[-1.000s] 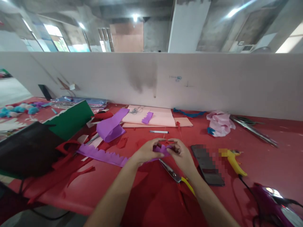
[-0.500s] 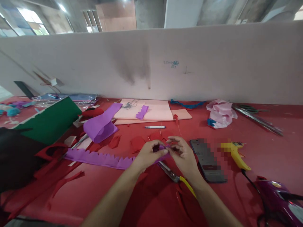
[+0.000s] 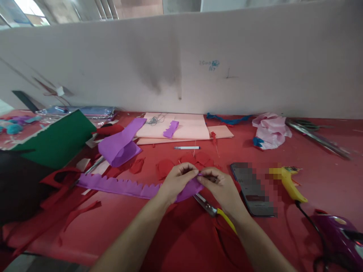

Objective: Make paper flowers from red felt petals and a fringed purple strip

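Observation:
A long purple strip (image 3: 121, 187) with one scalloped edge runs across the red table from the left, and its right end is pinched in my fingers. My left hand (image 3: 178, 181) is closed on it with thumb and forefinger. Close beside, my right hand (image 3: 219, 185) pinches the tip of the same strip, the other fingers curled. Scissors (image 3: 210, 209) with a yellow and a red handle lie below my hands, partly covered by my right wrist. Red cut pieces (image 3: 165, 169) lie just beyond my hands.
A phone (image 3: 253, 192) lies right of my hand, then a yellow glue gun (image 3: 290, 185) and a dark purple device (image 3: 337, 234) with cords. A pen (image 3: 187, 147), peach sheets (image 3: 184, 130) and a purple roll (image 3: 119, 147) lie behind. A green board (image 3: 65, 138) leans at left.
The view has tilted down, showing more of the white partition. My hands stay together on the strip; its end was bunched between my fingers and now shows more plainly below them.

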Demonstrator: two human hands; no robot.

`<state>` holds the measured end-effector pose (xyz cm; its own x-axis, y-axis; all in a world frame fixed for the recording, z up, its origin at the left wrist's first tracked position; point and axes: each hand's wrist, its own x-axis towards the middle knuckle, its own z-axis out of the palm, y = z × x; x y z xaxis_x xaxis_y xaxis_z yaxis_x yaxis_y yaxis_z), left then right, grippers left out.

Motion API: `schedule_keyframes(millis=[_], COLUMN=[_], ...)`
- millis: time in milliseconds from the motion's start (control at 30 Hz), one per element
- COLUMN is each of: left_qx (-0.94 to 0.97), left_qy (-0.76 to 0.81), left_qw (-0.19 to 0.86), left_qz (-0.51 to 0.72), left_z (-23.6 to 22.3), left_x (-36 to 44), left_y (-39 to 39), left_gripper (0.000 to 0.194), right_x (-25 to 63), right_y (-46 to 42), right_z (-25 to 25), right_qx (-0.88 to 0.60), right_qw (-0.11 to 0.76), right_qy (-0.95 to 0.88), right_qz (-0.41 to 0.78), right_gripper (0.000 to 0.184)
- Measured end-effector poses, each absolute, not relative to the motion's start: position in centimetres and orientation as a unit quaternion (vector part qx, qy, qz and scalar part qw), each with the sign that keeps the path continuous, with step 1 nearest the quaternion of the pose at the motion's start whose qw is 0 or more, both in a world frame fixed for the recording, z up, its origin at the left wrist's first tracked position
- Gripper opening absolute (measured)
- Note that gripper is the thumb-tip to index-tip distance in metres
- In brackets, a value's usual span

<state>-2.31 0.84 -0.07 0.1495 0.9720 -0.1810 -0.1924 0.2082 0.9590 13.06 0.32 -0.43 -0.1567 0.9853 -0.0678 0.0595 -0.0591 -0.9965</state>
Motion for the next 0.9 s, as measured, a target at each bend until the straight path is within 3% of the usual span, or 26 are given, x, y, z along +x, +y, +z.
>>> schedule_keyframes(millis=[200, 467, 767, 900], left_qx=[0.483, 0.56, 0.493, 0.571], left_qy=[0.465, 0.516, 0.487, 0.49], left_qw=[0.592, 0.496, 0.574, 0.44], left_qz=[0.448, 0.417, 0.436, 0.491], left_z=[-0.4, 1.0, 0.2, 1.0], left_x=[-2.7, -2.7, -2.8, -2.9], left_y=[0.9, 0.7, 0.9, 0.6], left_gripper=[0.021, 0.007, 0.016, 0.009], right_x=[13.0, 13.2, 13.0, 12.8], right_y=[0.3, -0.3, 0.3, 0.2], right_z=[-0.3, -0.6, -0.3, -0.3], right_qx=[-0.501, -0.519, -0.5, -0.493], right_qw=[0.437, 0.435, 0.432, 0.442], right_qy=[-0.499, -0.588, -0.478, -0.448], right_qz=[0.555, 0.442, 0.578, 0.6], right_gripper=[0.016, 0.009, 0.016, 0.016])
